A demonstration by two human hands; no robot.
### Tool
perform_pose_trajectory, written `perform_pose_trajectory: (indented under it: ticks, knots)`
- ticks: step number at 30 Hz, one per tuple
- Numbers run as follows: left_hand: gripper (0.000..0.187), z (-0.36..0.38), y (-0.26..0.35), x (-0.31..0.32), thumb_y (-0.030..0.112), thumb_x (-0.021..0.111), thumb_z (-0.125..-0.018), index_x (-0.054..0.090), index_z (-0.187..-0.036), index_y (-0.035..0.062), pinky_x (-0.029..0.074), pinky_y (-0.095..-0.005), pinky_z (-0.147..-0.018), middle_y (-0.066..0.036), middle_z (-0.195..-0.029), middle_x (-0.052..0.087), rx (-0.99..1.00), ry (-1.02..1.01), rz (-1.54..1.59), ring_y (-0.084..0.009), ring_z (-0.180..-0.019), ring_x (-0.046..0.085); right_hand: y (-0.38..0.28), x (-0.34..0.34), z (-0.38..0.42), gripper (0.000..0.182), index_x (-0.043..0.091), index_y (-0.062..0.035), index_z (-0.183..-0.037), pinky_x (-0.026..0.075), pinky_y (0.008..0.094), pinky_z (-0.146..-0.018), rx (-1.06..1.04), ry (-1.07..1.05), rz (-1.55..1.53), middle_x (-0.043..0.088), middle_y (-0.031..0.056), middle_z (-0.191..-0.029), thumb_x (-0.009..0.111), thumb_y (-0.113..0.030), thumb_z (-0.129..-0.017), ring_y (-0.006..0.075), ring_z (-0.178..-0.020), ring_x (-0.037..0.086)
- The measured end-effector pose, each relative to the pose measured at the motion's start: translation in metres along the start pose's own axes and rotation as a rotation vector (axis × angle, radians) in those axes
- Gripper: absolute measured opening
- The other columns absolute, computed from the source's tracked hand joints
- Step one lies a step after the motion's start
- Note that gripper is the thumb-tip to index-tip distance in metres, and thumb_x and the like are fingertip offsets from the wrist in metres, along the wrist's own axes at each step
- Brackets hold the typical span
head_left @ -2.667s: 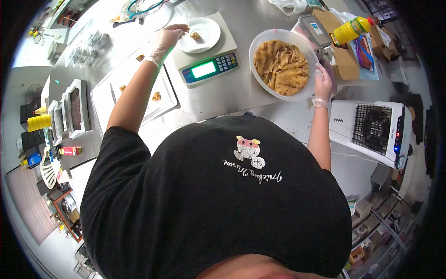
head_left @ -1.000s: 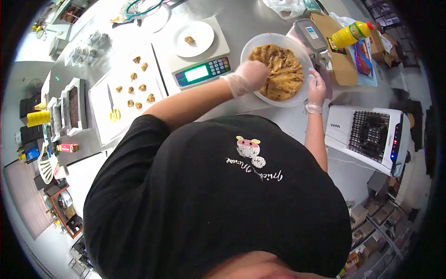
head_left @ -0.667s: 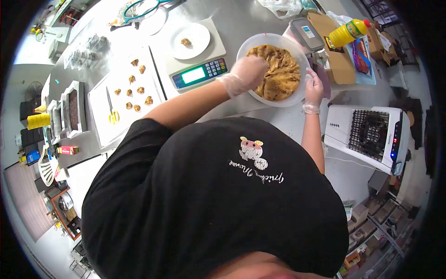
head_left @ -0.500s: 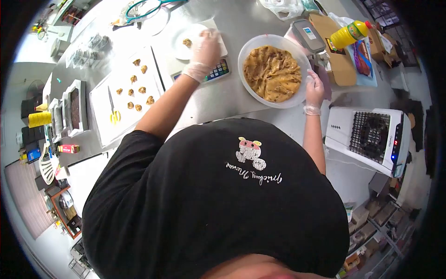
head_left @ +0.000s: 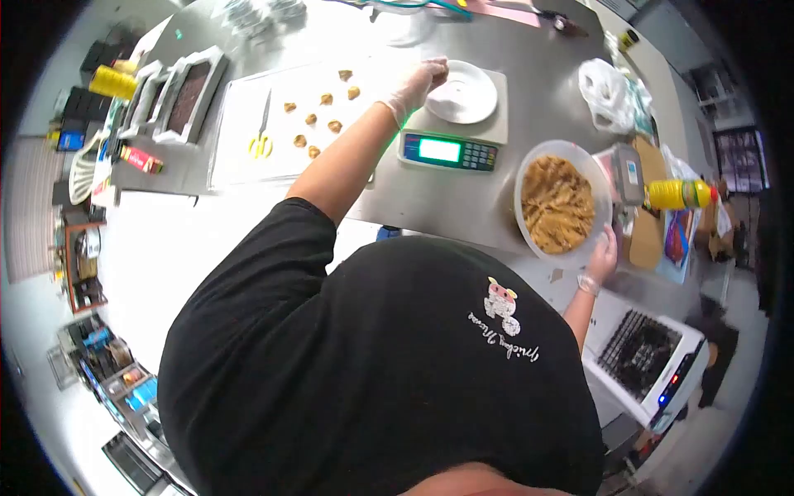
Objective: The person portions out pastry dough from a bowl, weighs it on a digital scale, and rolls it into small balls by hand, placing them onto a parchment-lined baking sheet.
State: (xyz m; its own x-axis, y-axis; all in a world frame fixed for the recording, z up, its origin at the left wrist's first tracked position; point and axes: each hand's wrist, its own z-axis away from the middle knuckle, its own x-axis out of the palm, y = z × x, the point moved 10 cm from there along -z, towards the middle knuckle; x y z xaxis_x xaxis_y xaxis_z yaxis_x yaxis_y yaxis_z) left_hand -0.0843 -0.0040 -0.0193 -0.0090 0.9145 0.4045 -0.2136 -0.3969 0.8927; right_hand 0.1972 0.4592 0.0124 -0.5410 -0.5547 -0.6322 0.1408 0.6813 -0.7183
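Left hand (head_left: 410,86): fingers pinching apparent dough lump (head_left: 443,73)
Tray (head_left: 230,140) left of them: 8 portions (head_left: 334,126) visible
Right hand (head_left: 603,255): fingers gripping well-filled bowl (head_left: 603,188)

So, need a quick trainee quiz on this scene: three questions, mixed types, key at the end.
1. Multiple choice. What is the right hand holding?
a) the yellow bottle
b) the rim of the bowl
c) the red and yellow box

2. True or false. The yellow-handled scissors lie on the same tray as the small brown lumps.

3. Fill in the blank. The white plate sits on top of the ____.

Key: 1. b; 2. true; 3. scale
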Motion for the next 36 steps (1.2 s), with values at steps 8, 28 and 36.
perform_pose_trajectory:
  ticks: [8,28,36]
  knots:
    - [0.02,0.011,0.038,-0.151,0.013,0.051,-0.088,0.052,-0.1,-0.0029,0.045,-0.0205,-0.053,-0.008,-0.085,0.057,-0.267,-0.199,1.054,-0.0116,-0.063,0.049,0.02,0.003,-0.008,0.03,0.061,-0.0009,-0.108,0.04,0.0311,-0.093,0.007,0.011,-0.004,0.061,0.0094,-0.111,0.045,-0.002,-0.082,0.0198,-0.104,0.056]
    - [0.034,0.027,0.098,-0.045,0.026,0.052,-0.088,0.061,-0.109,0.0003,0.04,-0.0283,-0.091,-0.011,-0.107,0.063,0.372,-0.082,-0.642,-0.0195,-0.101,0.057,-0.015,-0.008,0.004,0.034,0.064,-0.0076,-0.105,0.045,0.0303,-0.083,0.01,0.097,0.145,0.065,0.0104,-0.102,0.047,-0.002,-0.076,0.023,-0.092,0.061]
    - [0.036,0.191,-0.086,0.251,0.02,0.061,-0.079,0.06,-0.113,0.0075,0.045,-0.0369,-0.089,-0.015,-0.108,0.061,0.574,-1.087,-1.388,-0.0298,-0.102,0.058,-0.019,-0.009,0.003,0.027,0.063,-0.0067,-0.104,0.046,0.0318,-0.084,0.039,0.083,0.033,0.064,0.0114,-0.104,0.048,-0.008,-0.081,0.0254,-0.097,0.061]
